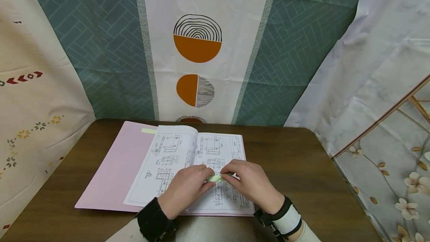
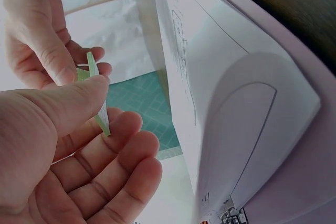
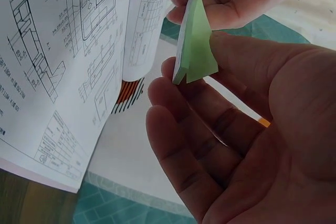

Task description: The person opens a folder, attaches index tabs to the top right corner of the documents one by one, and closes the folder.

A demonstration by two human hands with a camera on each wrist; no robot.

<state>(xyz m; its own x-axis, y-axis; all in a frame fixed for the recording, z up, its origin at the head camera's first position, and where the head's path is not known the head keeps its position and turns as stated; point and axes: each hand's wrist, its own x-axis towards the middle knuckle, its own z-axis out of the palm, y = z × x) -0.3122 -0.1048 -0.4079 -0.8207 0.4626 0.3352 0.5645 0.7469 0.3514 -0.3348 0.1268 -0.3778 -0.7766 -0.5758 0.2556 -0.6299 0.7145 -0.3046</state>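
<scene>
A small pad of light green sticky notes [image 1: 214, 178] is held up over the right page of an open book of technical drawings [image 1: 218, 201]. My left hand [image 1: 189, 184] pinches the pad at one end between thumb and fingers. From the other side my right hand [image 1: 250, 182] pinches the free end of a green sticky note [image 3: 201, 51], its thumb at the note's edge. In the right wrist view this note splays away from the thicker stack [image 3: 184, 51], the two still joined near the left thumb.
The book lies on a pink folder [image 1: 104, 171], whose left cover is spread open. A pale green strip [image 1: 149, 131] sticks at the top of that cover. Under everything is a brown wooden table [image 1: 282, 160]. Patterned cloth [image 1: 208, 47] hangs behind it and at both sides.
</scene>
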